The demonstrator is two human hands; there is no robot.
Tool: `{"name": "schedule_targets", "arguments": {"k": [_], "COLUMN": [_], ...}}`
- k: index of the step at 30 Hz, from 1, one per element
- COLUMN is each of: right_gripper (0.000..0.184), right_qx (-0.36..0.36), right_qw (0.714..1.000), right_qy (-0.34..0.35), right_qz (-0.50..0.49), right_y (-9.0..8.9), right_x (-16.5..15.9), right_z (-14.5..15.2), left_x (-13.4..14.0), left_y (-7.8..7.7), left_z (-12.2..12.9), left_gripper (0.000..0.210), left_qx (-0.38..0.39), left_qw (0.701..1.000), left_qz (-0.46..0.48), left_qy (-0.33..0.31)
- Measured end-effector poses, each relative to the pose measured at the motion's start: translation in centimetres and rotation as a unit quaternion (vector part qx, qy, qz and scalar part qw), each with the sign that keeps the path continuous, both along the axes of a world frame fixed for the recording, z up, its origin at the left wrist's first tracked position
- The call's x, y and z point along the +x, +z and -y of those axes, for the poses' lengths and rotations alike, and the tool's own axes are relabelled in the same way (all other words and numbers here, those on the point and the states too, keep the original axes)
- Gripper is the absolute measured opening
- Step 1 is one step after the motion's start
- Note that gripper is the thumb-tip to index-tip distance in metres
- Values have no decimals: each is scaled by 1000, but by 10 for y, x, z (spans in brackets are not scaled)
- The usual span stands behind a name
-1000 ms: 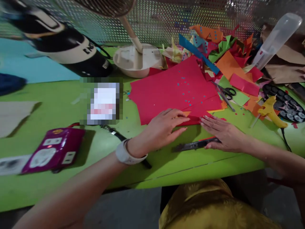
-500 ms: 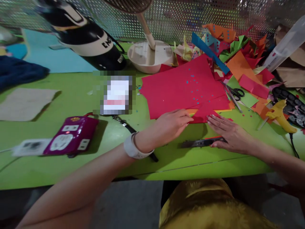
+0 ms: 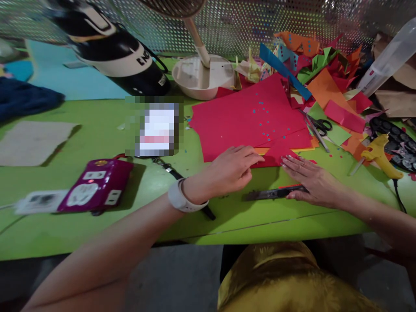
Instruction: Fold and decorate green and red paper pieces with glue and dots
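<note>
My left hand (image 3: 232, 171) rests at the front edge of a large red paper sheet (image 3: 227, 125), its fingertips against a smaller folded-looking red paper piece (image 3: 273, 155). Its index finger is stretched out and the thumb is apart below. Opposite it, my right hand (image 3: 308, 178) lies flat, with its fingers extended on the right part of the small piece. Under that hand's thumb side lies a box cutter (image 3: 273, 192) on the green table, its handle end partly hidden by the hand. Orange-yellow paper (image 3: 307, 150) peeks out below the red sheets.
Scissors (image 3: 320, 128) and a yellow glue gun (image 3: 377, 154) lie to the right, before a heap of paper scraps (image 3: 325, 82). A dark bottle (image 3: 120, 56), a fan base (image 3: 208, 80), a blurred-out phone (image 3: 157, 128) and a purple power strip (image 3: 97, 184) stand or lie left and back.
The fingers of my left hand have opened from a pinch at the paper's edge, with the thumb now lower and apart. My right hand stays flat in place. The view has shifted slightly.
</note>
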State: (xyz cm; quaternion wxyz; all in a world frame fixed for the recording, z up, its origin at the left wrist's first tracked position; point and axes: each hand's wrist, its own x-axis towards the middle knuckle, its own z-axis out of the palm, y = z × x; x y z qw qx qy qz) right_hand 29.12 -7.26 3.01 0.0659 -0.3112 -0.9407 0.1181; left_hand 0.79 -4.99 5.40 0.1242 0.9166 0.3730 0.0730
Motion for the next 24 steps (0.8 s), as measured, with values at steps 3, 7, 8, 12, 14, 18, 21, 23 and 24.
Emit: {"name": "schedule_targets", "arguments": {"k": [3,7,8,12,14,18,21,23,24], "right_gripper": [73,73,73,75,75,78,77,78,80], "right_qx": [2,10,13,20,23,29,12,-5,-13], "right_qw": [1000,1000,1000,1000,1000,999,999,999,998], "right_qy": [-2,8,10,7,2,1,-6,-9,-7], "right_qz": [0,5,6,10,16,32,42,50,53], "right_y": [0,0,0,-1,-1,1,5,8,10], "right_x": [0,-1,-1,-3,-4,-5,-6,-7,-7], "right_z": [0,0,0,0,0,1,1,0,0], "left_x": [1,5,6,16,20,23,21,21,20], "left_y": [-2,-5,-6,-10,-12,-17,-20,-21,-22], "left_z": [-1,3,4,11,14,14,12,11,11], "left_gripper": [41,51,53,47,57,87,97,101,103], "left_qx": [16,50,62,106,122,141,165,176,177], "left_qw": [1000,998,997,992,990,986,981,978,977], "left_qz": [0,-27,-39,-70,-72,-81,-97,-104,-103], "left_qy": [-2,-11,-11,-8,-9,-25,-41,-47,-49]}}
